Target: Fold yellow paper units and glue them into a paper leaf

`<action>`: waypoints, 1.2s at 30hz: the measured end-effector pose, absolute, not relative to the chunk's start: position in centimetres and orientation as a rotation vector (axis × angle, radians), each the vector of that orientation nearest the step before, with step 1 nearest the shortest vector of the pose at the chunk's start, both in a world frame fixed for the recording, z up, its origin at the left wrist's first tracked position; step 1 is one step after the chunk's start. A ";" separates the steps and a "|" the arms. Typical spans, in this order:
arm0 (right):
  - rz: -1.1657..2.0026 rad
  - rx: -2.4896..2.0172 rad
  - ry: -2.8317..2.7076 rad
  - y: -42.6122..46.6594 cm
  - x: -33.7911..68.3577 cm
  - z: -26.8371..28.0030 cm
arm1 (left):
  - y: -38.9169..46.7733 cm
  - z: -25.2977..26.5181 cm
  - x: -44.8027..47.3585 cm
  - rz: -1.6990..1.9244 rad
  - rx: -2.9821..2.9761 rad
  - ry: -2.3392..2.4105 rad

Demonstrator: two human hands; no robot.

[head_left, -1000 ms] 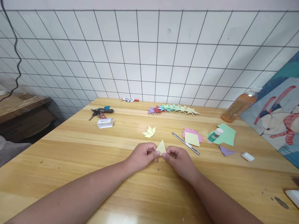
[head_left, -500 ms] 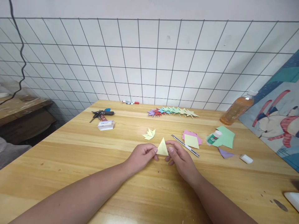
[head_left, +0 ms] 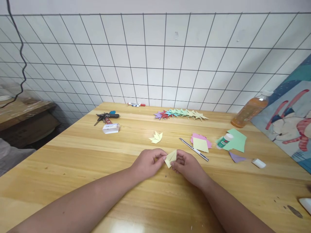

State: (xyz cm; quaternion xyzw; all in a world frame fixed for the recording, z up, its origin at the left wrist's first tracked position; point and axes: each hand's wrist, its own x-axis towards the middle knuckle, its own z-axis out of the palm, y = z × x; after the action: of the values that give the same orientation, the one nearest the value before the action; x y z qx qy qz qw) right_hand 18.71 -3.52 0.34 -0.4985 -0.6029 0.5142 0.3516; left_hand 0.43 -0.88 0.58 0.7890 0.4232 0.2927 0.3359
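A small folded piece of pale yellow paper [head_left: 171, 158] is held between my two hands above the wooden table. My left hand [head_left: 148, 163] pinches its left corner between thumb and fingers. On the other side, my right hand [head_left: 188, 166] grips the right edge, thumb in front and fingers curled behind. Creases run across the paper's face. Just beyond lies a yellow folded paper piece with pointed tips [head_left: 156, 137]. A silver craft knife [head_left: 193, 149] rests to the right of it, beside a yellow paper square [head_left: 200, 144] on top of pink paper [head_left: 194, 136].
Along the back stretches a row of coloured folded pieces [head_left: 181, 113]. Keys [head_left: 107, 117], a small white box [head_left: 111, 128] and a marker [head_left: 136, 104] sit left. At right are a glue stick [head_left: 224, 141], green paper [head_left: 239, 140], purple paper [head_left: 236, 157], an eraser [head_left: 259, 163] and a bottle [head_left: 250, 111].
The yellow paper has turned from an upright triangle to a tilted position, its point now toward the upper right. My right hand has closed onto its right edge. The view has shifted slightly.
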 end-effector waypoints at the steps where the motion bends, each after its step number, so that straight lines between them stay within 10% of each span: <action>1: 1.248 -1.311 -1.604 -3.6 18.7 0.3 | -0.9 0.5 0.5 0.761 2.009 1.089; 12: 0.535 -1.518 -1.942 -4.3 18.5 1.4 | -0.4 0.3 0.8 0.695 1.384 0.927; 36: 0.259 -1.491 -2.253 -5.2 17.2 1.4 | -1.2 0.3 1.1 0.825 1.767 1.085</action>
State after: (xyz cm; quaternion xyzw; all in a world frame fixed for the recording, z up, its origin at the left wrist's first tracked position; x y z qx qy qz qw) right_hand 17.18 -5.19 1.44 -0.5368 -0.8113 0.0932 0.2120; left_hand 1.11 -1.24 0.33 0.7113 0.4366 0.3322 0.4395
